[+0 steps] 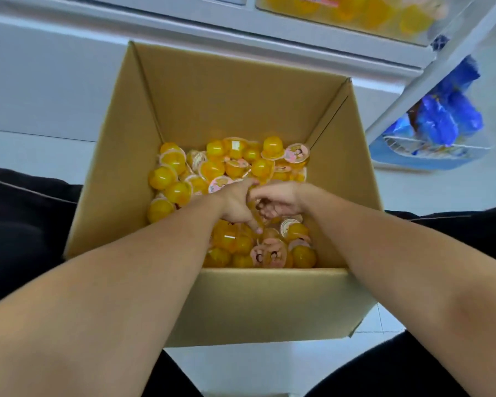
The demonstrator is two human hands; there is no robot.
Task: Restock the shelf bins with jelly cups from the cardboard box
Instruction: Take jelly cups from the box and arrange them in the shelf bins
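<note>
An open cardboard box [249, 308] stands on the floor between my knees, its bottom covered with several yellow jelly cups [212, 167] with pink printed lids. Both my hands are deep inside, meeting in the middle of the pile. My left hand [235, 204] lies on the cups with straight fingers and its thumb pointing down toward me. My right hand [279, 200] faces it with fingers curled around a jelly cup wedged between the two hands. A clear shelf bin [355, 15] at the top holds more yellow cups.
White shelving [241, 27] runs behind the box. At the right, a white wire basket [430, 144] on a lower shelf holds blue snack packets [447, 116]. My dark trouser legs [20, 224] flank the box on a white tiled floor.
</note>
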